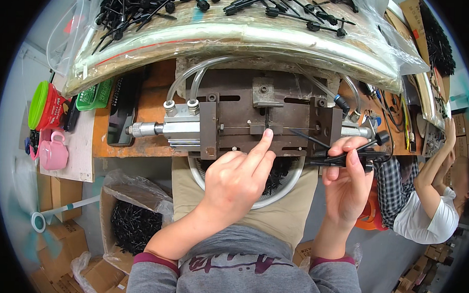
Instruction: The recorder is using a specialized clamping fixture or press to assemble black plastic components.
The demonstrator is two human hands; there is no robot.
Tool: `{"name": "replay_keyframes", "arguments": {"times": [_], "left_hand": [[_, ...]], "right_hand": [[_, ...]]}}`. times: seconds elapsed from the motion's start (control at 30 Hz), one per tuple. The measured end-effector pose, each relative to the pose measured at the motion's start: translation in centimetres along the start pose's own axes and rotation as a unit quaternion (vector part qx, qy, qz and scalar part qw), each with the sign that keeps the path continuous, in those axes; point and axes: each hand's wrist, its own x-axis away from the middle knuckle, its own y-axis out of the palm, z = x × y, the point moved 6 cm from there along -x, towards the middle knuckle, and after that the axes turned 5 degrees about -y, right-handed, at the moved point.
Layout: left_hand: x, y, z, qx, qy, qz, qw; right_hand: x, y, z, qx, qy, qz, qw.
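My left hand (233, 181) reaches over a dark metal fixture (233, 110), index finger stretched out and the others curled. Its fingertip rests on the end of a thin black piece (267, 115) in the middle of the fixture; nothing is held in this hand. To the right, my right hand (348, 194) is closed around several black plastic rods (337, 160) with knobbed ends. One of these rods points left toward the fixture's centre. Metal cylinders (184, 128) with clear hoses flank the fixture.
A plastic-covered bundle (238, 40) with loose black rods on it spans the back. Below the fixture, a round-rimmed container (196, 175) holds black parts. A carton (108, 214) of black pieces stands lower left. A pink mug (54, 153) is left; another person (428, 205) sits right.
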Motion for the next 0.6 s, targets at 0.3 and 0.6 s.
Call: {"name": "replay_keyframes", "arguments": {"times": [0.3, 0.6], "left_hand": [[-0.1, -1.8, -0.5, 0.117, -0.062, 0.009, 0.991], [-0.4, -4.7, 1.0, 0.411, -0.065, -0.055, 0.907]], "right_hand": [[0.6, 0.4, 1.3, -0.025, 0.041, -0.008, 0.999], [3.2, 5.0, -0.4, 0.532, -0.436, -0.199, 0.698]]}}
